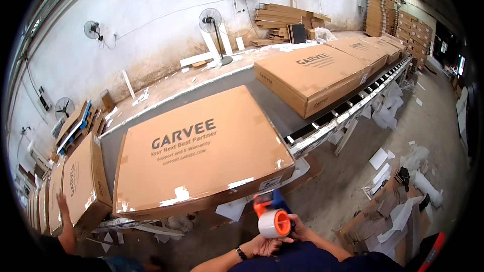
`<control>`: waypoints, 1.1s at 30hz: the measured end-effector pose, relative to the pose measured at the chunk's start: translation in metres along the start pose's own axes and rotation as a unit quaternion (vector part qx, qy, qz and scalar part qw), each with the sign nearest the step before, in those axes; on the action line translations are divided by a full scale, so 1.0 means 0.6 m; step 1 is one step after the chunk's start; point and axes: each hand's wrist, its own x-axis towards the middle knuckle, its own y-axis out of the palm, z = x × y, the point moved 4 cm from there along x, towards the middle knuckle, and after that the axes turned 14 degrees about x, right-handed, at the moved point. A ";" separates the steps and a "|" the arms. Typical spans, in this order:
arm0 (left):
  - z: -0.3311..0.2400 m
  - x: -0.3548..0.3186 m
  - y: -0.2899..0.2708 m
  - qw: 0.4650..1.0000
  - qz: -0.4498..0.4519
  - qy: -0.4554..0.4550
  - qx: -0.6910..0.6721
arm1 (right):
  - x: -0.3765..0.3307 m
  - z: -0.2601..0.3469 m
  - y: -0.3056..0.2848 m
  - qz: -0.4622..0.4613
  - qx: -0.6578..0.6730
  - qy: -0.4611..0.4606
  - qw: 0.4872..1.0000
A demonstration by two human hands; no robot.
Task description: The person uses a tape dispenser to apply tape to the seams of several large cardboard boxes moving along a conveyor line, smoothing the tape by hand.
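Note:
At the lower middle, my right hand [301, 230] is closed round a tape dispenser [273, 216] with an orange and blue body and a wide roll of pale tape. Just under the roll is my left hand [265, 246], a dark watch on its wrist. Its fingers are bent together close to the tape, and what they pinch, if anything, is hidden. In front of me a large flat brown carton [201, 166] lies on the conveyor [242, 83], shiny clear tape along its near edge. The dispenser is held near that edge, apart from the carton.
More cartons [312, 73] sit farther along the conveyor to the right. At left, a co-worker's hand [64, 210] is by several upright cartons [80, 181]. Scrap cardboard and plastic [388, 216] litter the floor at right. A standing fan [210, 20] is by the wall.

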 end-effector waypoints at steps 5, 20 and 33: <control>-0.194 0.095 -0.057 0.626 -0.314 0.115 0.704 | -0.131 0.163 -0.080 -0.105 0.250 -0.275 0.922; -0.549 0.244 0.018 -0.055 -0.631 0.063 0.771 | -0.113 0.455 -0.254 -0.165 0.196 -0.430 0.866; -0.601 0.268 0.054 0.040 -0.663 0.058 0.745 | 0.158 0.678 -0.041 -0.029 0.116 -0.316 0.941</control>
